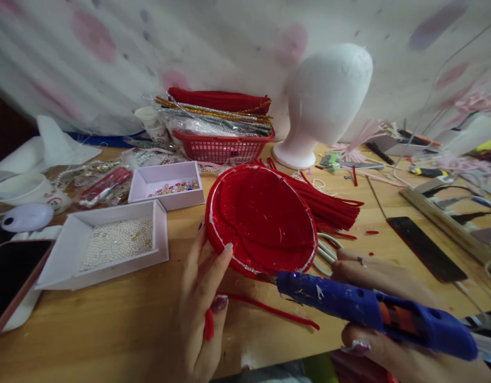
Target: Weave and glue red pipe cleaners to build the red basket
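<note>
My left hand holds the left rim of a red bowl-shaped piece tilted up from the wooden table, thumb on the rim and fingers behind it. A red pipe cleaner passes under that hand. My right hand grips a blue hot glue gun. Its nozzle touches the bowl's lower rim. A white line runs round the bowl's edge.
Two pale trays hold pearls and coloured gems. A red basket of pipe cleaners and a white foam head stand behind. Loose red pipe cleaners lie right of the bowl. A phone lies far left, and tools clutter the right.
</note>
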Tool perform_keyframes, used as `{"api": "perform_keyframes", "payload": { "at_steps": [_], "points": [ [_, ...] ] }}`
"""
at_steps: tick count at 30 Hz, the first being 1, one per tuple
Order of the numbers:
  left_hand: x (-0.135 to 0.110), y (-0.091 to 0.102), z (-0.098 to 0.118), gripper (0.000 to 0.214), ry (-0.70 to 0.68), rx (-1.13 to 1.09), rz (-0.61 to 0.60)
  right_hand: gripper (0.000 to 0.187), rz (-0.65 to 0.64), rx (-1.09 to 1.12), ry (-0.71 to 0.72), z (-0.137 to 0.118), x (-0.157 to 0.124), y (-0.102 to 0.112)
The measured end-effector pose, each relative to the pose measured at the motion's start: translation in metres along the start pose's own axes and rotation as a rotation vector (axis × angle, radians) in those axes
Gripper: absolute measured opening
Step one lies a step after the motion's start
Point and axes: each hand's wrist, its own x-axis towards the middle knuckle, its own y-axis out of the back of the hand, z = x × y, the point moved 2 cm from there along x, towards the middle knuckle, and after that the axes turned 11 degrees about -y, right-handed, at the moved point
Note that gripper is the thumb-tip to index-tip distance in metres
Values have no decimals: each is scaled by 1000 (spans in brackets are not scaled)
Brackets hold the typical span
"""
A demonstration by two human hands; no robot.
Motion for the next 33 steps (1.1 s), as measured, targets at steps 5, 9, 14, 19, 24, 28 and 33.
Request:
{"api": "perform_keyframes", "payload": {
  "at_steps": [5, 9, 14, 19, 24, 28, 33],
  "points": [
    [0, -2, 3, 49, 21, -32, 21, 34, 41, 10, 17, -4, 3, 0],
    [-1, 2, 4, 50, -5, 9, -28, 44, 38, 20, 24, -9, 9, -2],
    [-2, 7, 2, 52, -11, 41, -92, 44, 97, -39, 79, -14, 13, -4],
    [-2, 0, 4, 48, 40, 5, 4, 50, 196, -87, 85, -10, 7, -6],
    [-2, -1, 5, 48, 41, 5, 19, 50, 282, -98, 81, -9, 7, -7],
    [-3, 3, 2, 50, 15, 13, -54, 49, 94, -32, 62, -13, 11, -6],
    [-2, 5, 1, 52, -9, 24, -80, 36, -10, 52, 34, -9, 7, -4]
  ]
}}
